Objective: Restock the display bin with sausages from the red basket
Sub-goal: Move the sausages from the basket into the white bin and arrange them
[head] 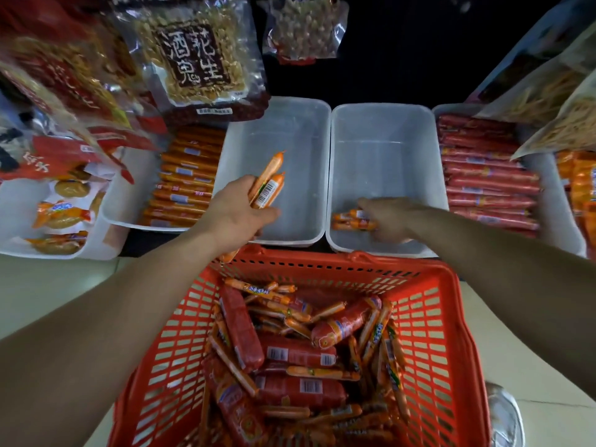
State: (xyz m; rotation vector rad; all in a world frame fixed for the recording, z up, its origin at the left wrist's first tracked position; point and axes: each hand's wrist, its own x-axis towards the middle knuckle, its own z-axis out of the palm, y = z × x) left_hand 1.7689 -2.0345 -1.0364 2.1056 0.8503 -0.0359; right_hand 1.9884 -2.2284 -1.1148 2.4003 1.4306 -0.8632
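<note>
A red plastic basket (451,317) stands in front of me, filled with several orange and red sausages (290,353). Beyond it are two white display bins. My left hand (232,214) grips a few thin orange sausages (267,185) over the left bin (316,150). Inside the right bin (429,150), my right hand (390,221) reaches down to a small bunch of orange sausages (351,221) lying at the front left corner; whether its fingers are curled round them is hidden.
A bin of orange sausages (187,182) sits left of the two bins, and a bin of red sausages (483,175) sits to the right. Packets of snacks (193,53) hang above. A tray of wrapped biscuits (61,211) is at far left.
</note>
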